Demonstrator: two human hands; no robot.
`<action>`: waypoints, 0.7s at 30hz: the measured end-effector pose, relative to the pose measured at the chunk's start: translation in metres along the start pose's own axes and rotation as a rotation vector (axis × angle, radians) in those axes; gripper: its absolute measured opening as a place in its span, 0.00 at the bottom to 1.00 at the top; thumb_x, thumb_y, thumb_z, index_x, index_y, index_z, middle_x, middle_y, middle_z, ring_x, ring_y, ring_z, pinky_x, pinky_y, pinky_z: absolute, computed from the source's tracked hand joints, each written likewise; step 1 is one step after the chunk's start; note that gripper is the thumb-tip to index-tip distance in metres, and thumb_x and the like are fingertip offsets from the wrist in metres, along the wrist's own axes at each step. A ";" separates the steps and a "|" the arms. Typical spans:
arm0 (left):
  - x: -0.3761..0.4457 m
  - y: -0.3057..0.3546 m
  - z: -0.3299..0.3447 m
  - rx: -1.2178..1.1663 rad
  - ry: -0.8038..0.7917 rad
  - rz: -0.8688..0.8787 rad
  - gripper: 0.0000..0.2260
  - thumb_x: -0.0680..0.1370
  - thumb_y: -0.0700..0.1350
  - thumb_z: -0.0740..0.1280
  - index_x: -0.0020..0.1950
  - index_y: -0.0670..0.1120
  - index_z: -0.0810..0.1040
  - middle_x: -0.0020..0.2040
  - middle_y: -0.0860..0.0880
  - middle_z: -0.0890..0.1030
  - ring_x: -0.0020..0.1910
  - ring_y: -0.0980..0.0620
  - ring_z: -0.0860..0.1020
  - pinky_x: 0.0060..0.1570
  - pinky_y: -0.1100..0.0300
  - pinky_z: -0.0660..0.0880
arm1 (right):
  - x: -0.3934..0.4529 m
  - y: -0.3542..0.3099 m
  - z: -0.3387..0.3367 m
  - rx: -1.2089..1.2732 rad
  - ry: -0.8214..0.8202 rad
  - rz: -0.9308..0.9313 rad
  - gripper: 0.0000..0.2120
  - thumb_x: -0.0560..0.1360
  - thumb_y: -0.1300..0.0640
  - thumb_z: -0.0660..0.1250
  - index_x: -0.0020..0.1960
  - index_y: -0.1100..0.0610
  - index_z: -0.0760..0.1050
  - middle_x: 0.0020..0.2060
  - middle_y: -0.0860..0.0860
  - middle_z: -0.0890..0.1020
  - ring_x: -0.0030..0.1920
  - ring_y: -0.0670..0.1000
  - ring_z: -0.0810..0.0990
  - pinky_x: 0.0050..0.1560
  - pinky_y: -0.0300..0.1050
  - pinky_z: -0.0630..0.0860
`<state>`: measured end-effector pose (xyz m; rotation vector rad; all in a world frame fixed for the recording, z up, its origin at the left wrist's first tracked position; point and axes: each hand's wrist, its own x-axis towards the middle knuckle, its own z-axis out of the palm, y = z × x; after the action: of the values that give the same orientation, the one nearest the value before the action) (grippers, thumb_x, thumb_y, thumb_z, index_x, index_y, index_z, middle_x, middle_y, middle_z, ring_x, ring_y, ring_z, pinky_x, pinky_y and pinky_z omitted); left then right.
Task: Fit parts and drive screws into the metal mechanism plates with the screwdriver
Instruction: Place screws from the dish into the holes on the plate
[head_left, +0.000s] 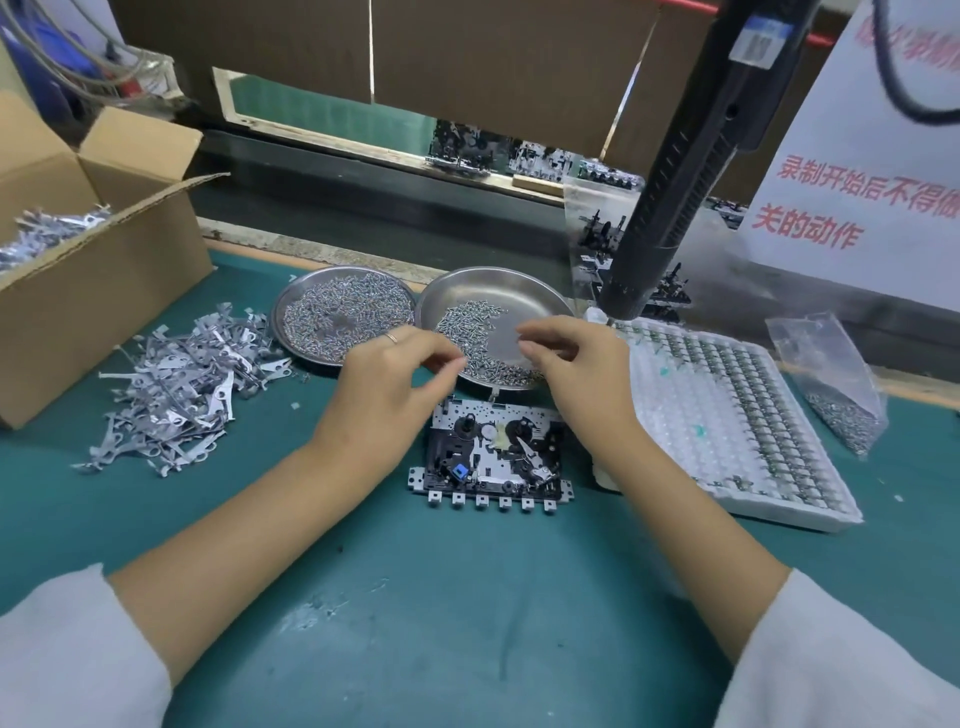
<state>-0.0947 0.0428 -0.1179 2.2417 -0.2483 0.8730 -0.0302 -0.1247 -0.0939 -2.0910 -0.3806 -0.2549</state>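
A metal mechanism plate (493, 457) with black parts and a blue piece lies flat on the green mat, near the middle. My left hand (395, 374) hovers over its upper left, thumb and forefinger pinched at the edge of the right screw dish (524, 296). My right hand (576, 364) hangs over that dish and the plate's upper right, fingers curled in a pinch; whatever either hand pinches is too small to see. A black electric screwdriver (670, 208) hangs from above, its tip just right of the dish.
A second steel dish (291, 306) full of screws sits left of the first. Loose metal levers (182, 384) are piled at left beside an open cardboard box (104, 291). A white tray (727, 415) of small parts and a plastic bag (831, 389) of screws lie at right.
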 end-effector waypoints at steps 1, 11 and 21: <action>-0.002 0.004 0.002 -0.017 0.001 0.013 0.03 0.72 0.35 0.73 0.45 0.39 0.83 0.39 0.47 0.82 0.37 0.54 0.78 0.45 0.67 0.73 | -0.003 -0.002 -0.002 0.031 0.003 0.004 0.07 0.73 0.65 0.70 0.49 0.58 0.83 0.41 0.46 0.83 0.40 0.38 0.78 0.44 0.27 0.74; -0.020 0.033 0.015 -0.245 -0.011 0.021 0.09 0.70 0.39 0.74 0.49 0.39 0.81 0.41 0.52 0.82 0.41 0.60 0.80 0.49 0.73 0.73 | -0.057 -0.007 -0.013 0.787 -0.020 0.287 0.06 0.64 0.60 0.74 0.41 0.53 0.85 0.42 0.57 0.85 0.46 0.54 0.84 0.48 0.40 0.78; -0.023 0.035 0.020 -0.276 0.030 -0.003 0.06 0.70 0.39 0.74 0.46 0.41 0.83 0.42 0.54 0.82 0.41 0.63 0.79 0.49 0.73 0.72 | -0.061 -0.008 -0.011 0.976 -0.036 0.429 0.11 0.65 0.63 0.71 0.47 0.62 0.80 0.38 0.56 0.84 0.39 0.49 0.83 0.46 0.38 0.79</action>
<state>-0.1154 0.0018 -0.1242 1.9712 -0.3302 0.8171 -0.0905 -0.1405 -0.1024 -1.1630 -0.0340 0.2020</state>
